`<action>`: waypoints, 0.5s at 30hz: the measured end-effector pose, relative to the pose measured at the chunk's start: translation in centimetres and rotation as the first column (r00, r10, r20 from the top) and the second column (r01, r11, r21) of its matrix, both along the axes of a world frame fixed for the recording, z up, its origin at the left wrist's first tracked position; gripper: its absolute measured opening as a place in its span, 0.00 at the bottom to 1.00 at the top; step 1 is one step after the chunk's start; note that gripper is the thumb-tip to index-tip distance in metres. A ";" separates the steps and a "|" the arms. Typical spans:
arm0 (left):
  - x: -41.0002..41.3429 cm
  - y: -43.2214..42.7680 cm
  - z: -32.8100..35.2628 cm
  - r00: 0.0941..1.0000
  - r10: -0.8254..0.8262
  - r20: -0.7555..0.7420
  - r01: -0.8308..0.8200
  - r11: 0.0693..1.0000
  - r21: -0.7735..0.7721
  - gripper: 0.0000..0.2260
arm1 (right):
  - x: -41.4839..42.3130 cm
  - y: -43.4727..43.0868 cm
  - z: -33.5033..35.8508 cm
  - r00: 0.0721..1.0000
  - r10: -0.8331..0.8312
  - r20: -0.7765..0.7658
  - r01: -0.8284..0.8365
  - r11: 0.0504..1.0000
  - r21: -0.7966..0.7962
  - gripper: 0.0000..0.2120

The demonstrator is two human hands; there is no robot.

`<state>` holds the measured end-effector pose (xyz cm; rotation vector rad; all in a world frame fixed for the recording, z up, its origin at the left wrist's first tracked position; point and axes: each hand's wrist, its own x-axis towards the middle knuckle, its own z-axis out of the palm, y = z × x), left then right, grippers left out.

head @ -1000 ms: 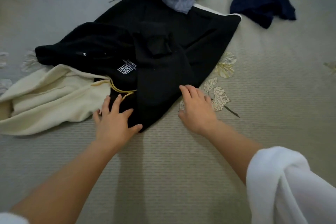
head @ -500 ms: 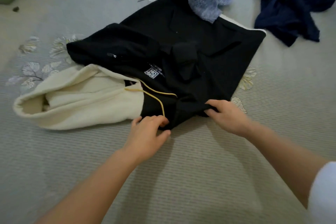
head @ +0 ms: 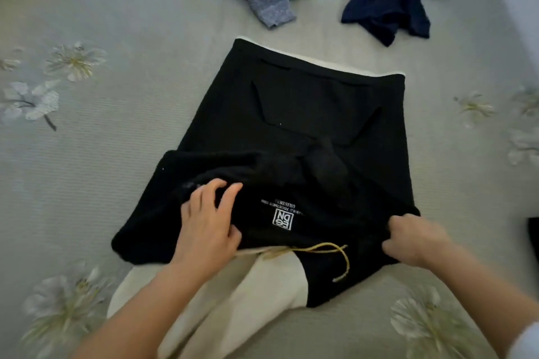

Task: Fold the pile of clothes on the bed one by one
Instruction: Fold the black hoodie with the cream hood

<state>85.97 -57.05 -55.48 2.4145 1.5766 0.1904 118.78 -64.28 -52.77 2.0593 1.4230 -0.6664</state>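
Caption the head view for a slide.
Left hand and right hand hold a black hoodie at its neck end on a floral bedspread, cream hood nearest the camera.

Home bedroom: floral bedspread (head: 122, 114), scattered clothes (head: 388, 0).

Two arms are seen at the lower edge of the frame. The left hand (head: 208, 230) and its forearm (head: 140, 306) are left uncovered as far as the bottom edge. The right hand (head: 414, 245) and its forearm (head: 478, 288) are uncovered as well, up to the lower right corner, where a small part of a white sleeve (head: 529, 339) is seen. The sleeve is cut off by the frame and blurred, so its fabric and cuff cannot be made out.
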 end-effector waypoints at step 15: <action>0.9 -4.2 0.3 0.022 0.906 0.423 -0.479 0.381 -0.791 0.24 | -1.0 -6.9 -3.1 0.922 -0.379 -0.084 0.387 0.878 0.281 0.43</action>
